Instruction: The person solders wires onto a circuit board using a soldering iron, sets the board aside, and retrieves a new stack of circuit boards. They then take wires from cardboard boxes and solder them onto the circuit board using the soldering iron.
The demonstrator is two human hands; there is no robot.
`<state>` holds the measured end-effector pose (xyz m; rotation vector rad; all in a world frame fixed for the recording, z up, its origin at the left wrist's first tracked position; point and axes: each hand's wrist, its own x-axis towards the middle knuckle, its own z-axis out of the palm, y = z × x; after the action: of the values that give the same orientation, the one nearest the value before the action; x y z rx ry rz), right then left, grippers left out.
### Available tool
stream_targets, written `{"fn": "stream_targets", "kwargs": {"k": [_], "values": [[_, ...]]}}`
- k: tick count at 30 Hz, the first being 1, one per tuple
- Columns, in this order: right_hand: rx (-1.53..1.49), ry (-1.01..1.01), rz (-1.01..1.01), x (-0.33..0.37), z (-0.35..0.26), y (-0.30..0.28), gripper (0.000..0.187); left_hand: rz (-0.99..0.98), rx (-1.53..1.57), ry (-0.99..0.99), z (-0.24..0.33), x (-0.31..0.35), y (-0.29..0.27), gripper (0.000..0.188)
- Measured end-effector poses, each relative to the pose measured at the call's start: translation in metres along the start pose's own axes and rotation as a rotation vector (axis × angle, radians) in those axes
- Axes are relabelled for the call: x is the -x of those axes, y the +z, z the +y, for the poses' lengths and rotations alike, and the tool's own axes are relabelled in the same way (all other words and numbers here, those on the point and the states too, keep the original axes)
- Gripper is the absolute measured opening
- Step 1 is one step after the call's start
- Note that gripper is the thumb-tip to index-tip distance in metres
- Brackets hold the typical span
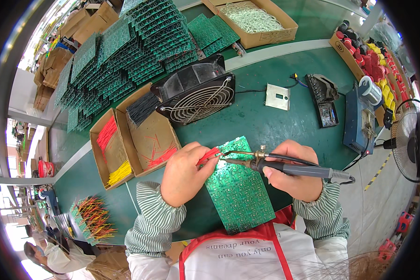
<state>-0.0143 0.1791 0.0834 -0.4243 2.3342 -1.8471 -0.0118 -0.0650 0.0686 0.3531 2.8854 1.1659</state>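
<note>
Grip of left hand (184, 174) pinches red wires (209, 156); right hand (296, 183) wraps soldering iron (308, 170) over green board (240, 198)

The counter (252, 120) is green. A yellow-and-black stripe (377, 172) marks the grey floor (359, 219) at right. Bright windows (12, 163) show at left, past a pale frame (30, 180).

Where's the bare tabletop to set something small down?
The widest bare green tabletop lies between the round-grilled black fan, the silver rectangular metal plate, the long black object and your right hand. Another patch separates the wire-covered green board from your striped left sleeve. Crowded: upper left, with stacked green circuit boards.
</note>
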Motion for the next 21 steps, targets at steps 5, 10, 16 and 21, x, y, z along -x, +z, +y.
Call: {"fn": "stream_targets", "kwargs": {"k": [5, 10, 16, 21], "values": [[-0.031, -0.013, 0.013, 0.0, -0.001, 0.0, 0.018, 0.008, -0.01, 0.008, -0.001, 0.002, -0.001, 0.014], [-0.063, 0.02, 0.025, 0.003, -0.002, -0.007, 0.017, 0.001, -0.003, 0.008, 0.001, 0.001, -0.001, 0.014], [-0.057, 0.005, 0.053, 0.01, -0.002, -0.013, 0.018, 0.159, -0.204, 0.068, 0.001, 0.005, -0.032, 0.01], [-0.06, 0.065, 0.076, 0.013, -0.001, -0.017, 0.018, 0.373, -0.284, -0.046, 0.006, 0.009, -0.051, 0.011]]}}
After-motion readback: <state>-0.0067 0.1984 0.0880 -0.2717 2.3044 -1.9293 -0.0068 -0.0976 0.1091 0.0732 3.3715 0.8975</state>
